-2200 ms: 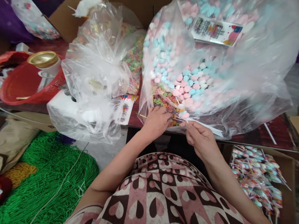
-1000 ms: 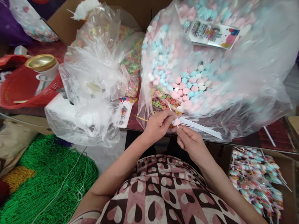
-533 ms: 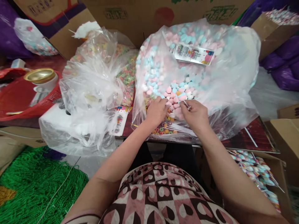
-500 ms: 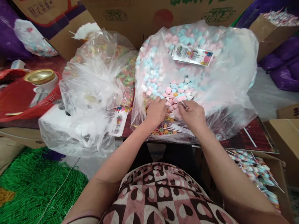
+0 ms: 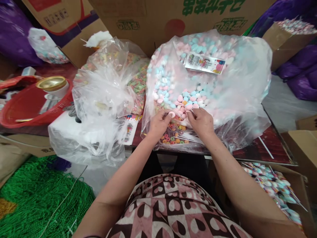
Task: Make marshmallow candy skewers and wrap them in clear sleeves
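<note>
In front of me a big clear plastic bag [image 5: 237,89] lies open, holding loose pink, blue and white marshmallows [image 5: 195,96]. My left hand [image 5: 159,125] pinches a round pink marshmallow [image 5: 171,114] between thumb and fingers at the bag's mouth. Just to its right, my right hand [image 5: 201,123] is closed, thumb against fingers, around a thin white stick that is mostly hidden by the fingers. Below both hands are coloured cereal rings [image 5: 170,138] and several loose white sticks [image 5: 189,137].
Left of the bag are a crumpled clear bag [image 5: 99,89] of coloured rings and a red basket [image 5: 11,114] with a gold-coloured dish [image 5: 51,83]. A printed packet [image 5: 205,63] lies on the marshmallow bag. Wrapped sweets on sticks fill a carton [image 5: 300,180] at lower right.
My left hand has come away slightly from the pile, with a pink marshmallow now showing in its fingers. My right hand has turned, and its stick is less visible. The view has shifted slightly.
</note>
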Action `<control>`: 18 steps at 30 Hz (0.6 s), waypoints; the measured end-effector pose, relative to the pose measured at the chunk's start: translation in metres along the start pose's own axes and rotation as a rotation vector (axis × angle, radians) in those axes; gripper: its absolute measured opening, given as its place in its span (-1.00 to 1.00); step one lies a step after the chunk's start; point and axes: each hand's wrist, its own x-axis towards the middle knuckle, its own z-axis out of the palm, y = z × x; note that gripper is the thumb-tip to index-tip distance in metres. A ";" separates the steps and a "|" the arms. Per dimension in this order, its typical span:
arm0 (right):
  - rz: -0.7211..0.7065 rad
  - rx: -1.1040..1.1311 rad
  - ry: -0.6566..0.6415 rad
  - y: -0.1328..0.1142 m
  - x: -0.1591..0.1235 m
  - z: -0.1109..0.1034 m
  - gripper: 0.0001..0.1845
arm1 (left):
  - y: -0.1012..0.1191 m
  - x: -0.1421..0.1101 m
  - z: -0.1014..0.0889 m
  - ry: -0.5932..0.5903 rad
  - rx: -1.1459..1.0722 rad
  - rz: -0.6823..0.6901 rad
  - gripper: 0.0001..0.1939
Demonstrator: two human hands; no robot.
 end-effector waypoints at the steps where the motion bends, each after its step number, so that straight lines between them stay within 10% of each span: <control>1: 0.013 0.100 0.042 0.000 -0.004 -0.003 -0.75 | 0.001 -0.006 -0.001 0.008 -0.120 -0.052 -0.86; 8: 0.268 1.027 -0.236 -0.034 -0.044 -0.019 -0.72 | 0.016 -0.032 0.009 -0.048 -0.541 -0.191 -0.77; 18: 0.329 1.114 -0.138 -0.046 -0.057 -0.008 -0.75 | 0.023 -0.051 0.004 -0.194 -0.645 -0.173 -0.81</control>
